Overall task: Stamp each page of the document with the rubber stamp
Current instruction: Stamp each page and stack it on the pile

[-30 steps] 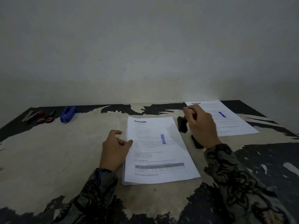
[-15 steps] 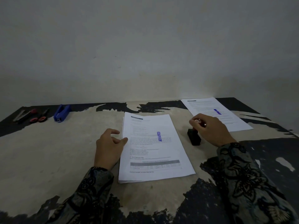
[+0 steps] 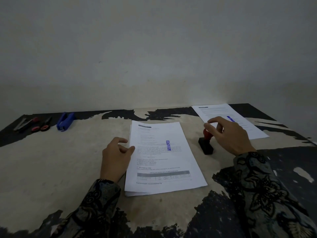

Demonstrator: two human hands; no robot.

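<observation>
Standing upright, rubber stamp, red handle, black base

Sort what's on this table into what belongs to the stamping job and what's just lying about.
Belongs to the job:
- rubber stamp, standing on the table
- paper stack, top page marked APPROVED
- stamped page set aside at far right

Lying about:
- blue stapler
- scissors
- a grey tool I cannot identify
</observation>
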